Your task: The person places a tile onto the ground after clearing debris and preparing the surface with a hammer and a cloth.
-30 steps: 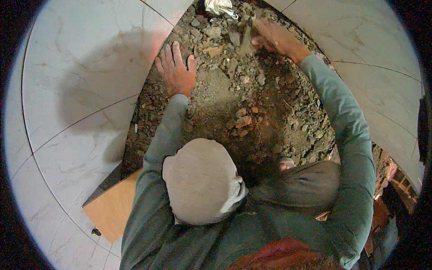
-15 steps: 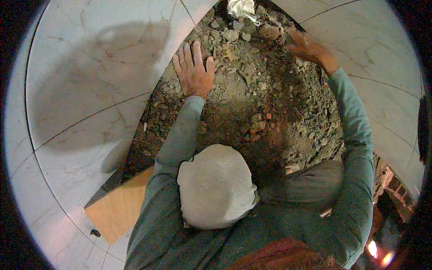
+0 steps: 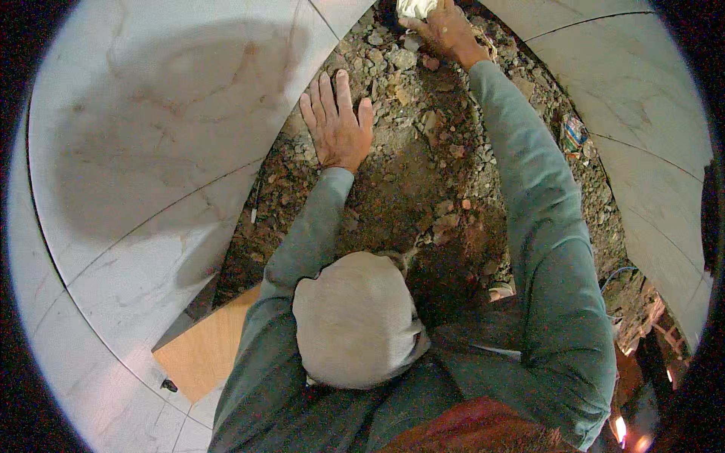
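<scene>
My left hand [image 3: 338,124] lies flat on a strip of rubble and soil [image 3: 400,166], its fingers stretched out and nothing held. Farther off, at the top of the view, my right hand [image 3: 449,36] has its fingers on a white crumpled piece, like a plastic bag or cloth [image 3: 415,7]. The thumb and fingers appear closed round its near side, and the upper frame edge cuts the piece off. Loose stones [image 3: 402,59] lie between the hands. Both arms are in grey-green sleeves.
Pale marbled tiles [image 3: 151,151] border the rubble on the left and more tiles [image 3: 642,83] on the right. A wooden board [image 3: 208,343] lies at lower left. A colourful crumpled wrapper [image 3: 574,132] rests by the right edge. A pale cloth-covered bulge, apparently my knee [image 3: 361,321], rises in front.
My right hand has moved forward and left from the right rim of the rubble onto the white crumpled piece. My left hand stays flat in the same spot. The wrapper now shows.
</scene>
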